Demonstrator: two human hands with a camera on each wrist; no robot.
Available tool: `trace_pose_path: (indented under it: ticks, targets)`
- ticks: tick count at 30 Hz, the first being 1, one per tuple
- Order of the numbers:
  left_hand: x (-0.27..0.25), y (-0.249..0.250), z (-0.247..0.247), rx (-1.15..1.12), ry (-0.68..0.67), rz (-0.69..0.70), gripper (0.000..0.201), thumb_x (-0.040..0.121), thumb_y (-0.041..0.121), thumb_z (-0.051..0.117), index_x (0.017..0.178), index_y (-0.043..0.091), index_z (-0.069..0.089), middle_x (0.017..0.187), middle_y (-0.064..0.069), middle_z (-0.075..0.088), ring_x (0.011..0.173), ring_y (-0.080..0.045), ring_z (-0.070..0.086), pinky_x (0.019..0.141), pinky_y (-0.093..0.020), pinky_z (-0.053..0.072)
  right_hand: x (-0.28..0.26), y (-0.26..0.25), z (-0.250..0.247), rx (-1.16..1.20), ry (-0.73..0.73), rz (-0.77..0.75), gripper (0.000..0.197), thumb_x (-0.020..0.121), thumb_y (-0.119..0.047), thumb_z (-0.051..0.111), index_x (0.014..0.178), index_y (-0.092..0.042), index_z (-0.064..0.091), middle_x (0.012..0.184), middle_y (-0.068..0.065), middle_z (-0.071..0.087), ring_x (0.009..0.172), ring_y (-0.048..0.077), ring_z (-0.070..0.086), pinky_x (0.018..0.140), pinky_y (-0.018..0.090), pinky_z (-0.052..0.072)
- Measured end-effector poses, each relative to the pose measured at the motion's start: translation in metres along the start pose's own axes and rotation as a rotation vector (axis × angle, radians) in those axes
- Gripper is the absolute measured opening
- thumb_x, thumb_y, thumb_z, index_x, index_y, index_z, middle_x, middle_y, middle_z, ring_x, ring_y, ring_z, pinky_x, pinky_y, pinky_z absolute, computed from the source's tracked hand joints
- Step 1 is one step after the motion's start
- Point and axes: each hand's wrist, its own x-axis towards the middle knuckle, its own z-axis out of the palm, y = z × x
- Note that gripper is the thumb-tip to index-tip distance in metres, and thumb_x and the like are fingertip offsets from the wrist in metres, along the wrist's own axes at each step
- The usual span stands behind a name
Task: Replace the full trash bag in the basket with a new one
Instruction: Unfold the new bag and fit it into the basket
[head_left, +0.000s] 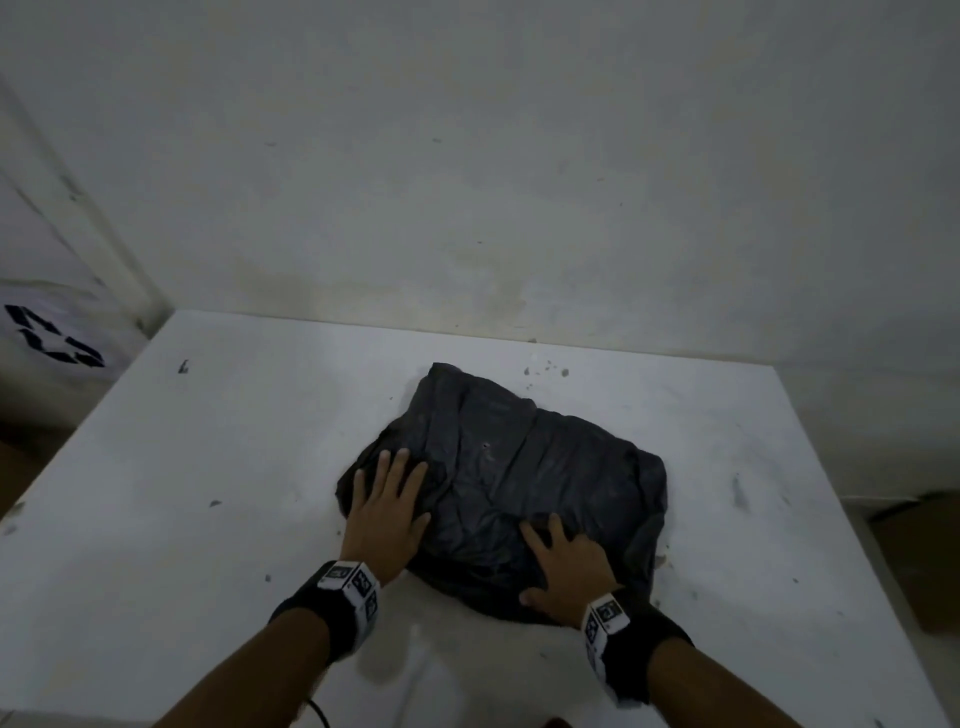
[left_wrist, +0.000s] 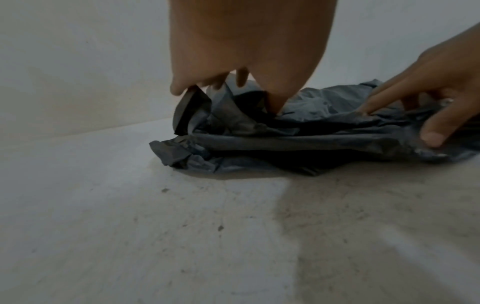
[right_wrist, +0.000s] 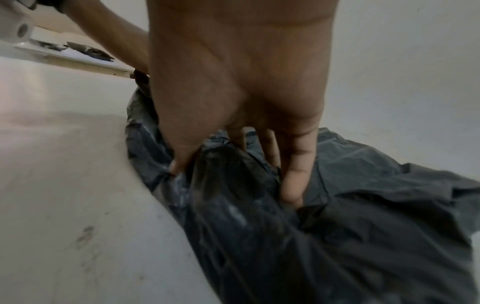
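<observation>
A folded black trash bag (head_left: 519, 478) lies crumpled on the white table (head_left: 208, 467), a little right of centre. My left hand (head_left: 387, 499) lies flat on the bag's left edge with its fingers spread. In the left wrist view the left hand (left_wrist: 228, 82) has its thumb pressed into the bag (left_wrist: 298, 139), beside a raised fold. My right hand (head_left: 561, 561) rests on the bag's near right part, fingers straight and spread. The right wrist view shows the right hand (right_wrist: 246, 160) pressing straight fingers into the bag (right_wrist: 363, 226). No basket is in view.
A white wall (head_left: 467, 156) stands right behind the table. A white container with a black recycling symbol (head_left: 52, 338) sits off the table's left edge. A brown cardboard box (head_left: 914, 561) is on the floor to the right. Bare tabletop lies left of the bag.
</observation>
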Motion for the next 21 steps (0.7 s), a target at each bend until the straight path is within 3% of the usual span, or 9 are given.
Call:
trace_pose_path:
  ticks: [2,4,5,7,10,12,15,17,21]
  targets:
    - [-0.002,0.007,-0.002,0.005,0.09,0.062,0.074,0.073,0.04,0.076,0.134,0.016,0.042,0.144,-0.018,0.047,0.144,-0.037,0.018,0.106,-0.064,0.03,0.004,-0.005,0.002,0.033,0.128,0.004,0.064,0.094,-0.05,0.046,0.147,-0.017,0.033,0.149,0.016,0.032,0.105,0.034,0.059,0.083,0.036,0.046]
    - [-0.007,0.01,-0.002,0.039,0.16,0.109,0.071,0.081,0.05,0.064,0.138,0.016,0.037,0.149,-0.018,0.038,0.148,-0.033,-0.001,0.112,-0.061,0.014,0.003,-0.009,-0.004,0.139,0.219,0.037,0.042,0.089,-0.039,0.051,0.117,-0.011,0.063,0.118,0.014,0.058,0.074,0.033,0.066,0.058,0.031,0.045]
    - [-0.01,0.011,-0.003,0.049,0.153,0.111,0.068,0.086,0.056,0.05,0.14,0.017,0.035,0.152,-0.018,0.034,0.148,-0.034,0.0,0.112,-0.061,0.011,0.005,-0.009,-0.007,0.233,0.263,0.058,0.034,0.091,-0.034,0.049,0.108,-0.009,0.065,0.111,0.012,0.061,0.074,0.033,0.066,0.058,0.031,0.044]
    - [-0.016,0.015,-0.007,0.05,0.127,0.137,0.07,0.088,0.061,0.033,0.144,0.017,0.031,0.155,-0.017,0.026,0.146,-0.037,0.009,0.111,-0.062,0.013,0.013,-0.006,-0.013,0.475,0.238,0.163,0.03,0.1,-0.03,0.039,0.108,-0.008,0.057,0.115,0.011,0.059,0.097,0.031,0.063,0.075,0.031,0.045]
    - [-0.022,0.023,-0.009,-0.02,0.165,0.17,0.068,0.093,0.058,0.03,0.147,0.017,0.028,0.157,-0.013,0.021,0.146,-0.034,0.012,0.111,-0.06,0.014,0.025,-0.002,-0.035,0.921,0.18,0.267,0.038,0.101,-0.029,0.04,0.125,-0.004,0.055,0.13,0.015,0.057,0.12,0.032,0.053,0.095,0.027,0.038]
    - [-0.024,0.03,-0.005,-0.126,0.167,0.16,0.064,0.097,0.055,0.026,0.149,0.017,0.024,0.159,-0.009,0.019,0.147,-0.03,0.011,0.113,-0.054,0.012,0.033,-0.004,-0.049,1.157,0.123,0.321,0.044,0.102,-0.029,0.041,0.129,0.003,0.054,0.134,0.018,0.054,0.125,0.033,0.049,0.102,0.029,0.035]
    - [-0.022,0.037,0.001,-0.289,0.034,0.159,0.075,0.091,0.066,0.001,0.153,0.025,0.006,0.161,0.004,0.004,0.149,-0.018,0.003,0.119,-0.039,0.001,0.035,-0.004,-0.061,1.463,0.08,0.292,0.036,0.102,-0.026,0.043,0.101,0.003,0.064,0.11,0.019,0.064,0.113,0.034,0.056,0.103,0.038,0.041]
    - [-0.019,0.039,0.009,-0.325,-0.162,0.128,0.092,0.074,0.075,-0.014,0.153,0.03,0.001,0.162,0.009,0.001,0.149,-0.015,0.001,0.12,-0.039,-0.001,0.028,0.0,-0.068,1.735,0.086,0.237,0.033,0.101,-0.026,0.046,0.107,0.001,0.063,0.113,0.018,0.064,0.11,0.036,0.058,0.102,0.045,0.044]
    - [-0.016,0.028,0.027,-0.126,-0.363,0.045,0.13,0.039,0.086,-0.037,0.153,0.034,-0.002,0.161,0.009,-0.008,0.149,-0.023,-0.006,0.117,-0.055,-0.002,0.0,0.019,-0.087,1.925,0.209,0.256,0.032,0.104,-0.02,0.038,0.113,0.002,0.058,0.115,0.013,0.06,0.096,0.028,0.057,0.072,0.022,0.053]
